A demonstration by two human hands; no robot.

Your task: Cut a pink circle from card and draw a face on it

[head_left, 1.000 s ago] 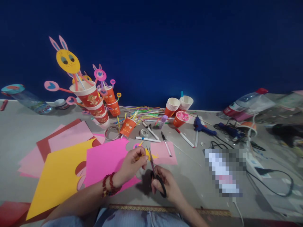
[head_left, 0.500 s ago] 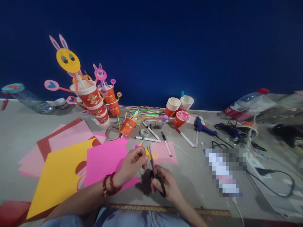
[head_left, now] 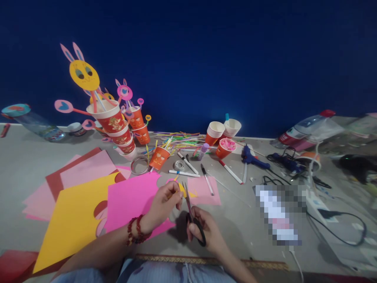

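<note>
My right hand [head_left: 203,230] is wrapped round the black handles of a pair of scissors [head_left: 188,202], whose blades point away from me and stand slightly apart. Just left of the blades, my left hand [head_left: 166,200] is closed in a pinch, with red bead bracelets on its wrist. Whatever is between its fingertips is too small to make out. Yellow paper scraps [head_left: 193,194] show beside the blade tips, partly over a light pink sheet [head_left: 203,184]. Beneath my left wrist lies a bright pink sheet [head_left: 129,200] with a cut-out edge.
A yellow sheet [head_left: 73,216] lies at left. Paper-cup rabbit figures [head_left: 113,122] stand behind it. Further back are a tilted orange cup [head_left: 159,158], tape roll [head_left: 179,165], markers [head_left: 184,173], purple glue stick [head_left: 203,152] and stacked cups [head_left: 214,133]. A glue gun [head_left: 253,159] and cables lie right.
Both hands stay almost in place. The scissor blades have shifted slightly left, closer to my left fingertips, and my left fingers have moved a little.
</note>
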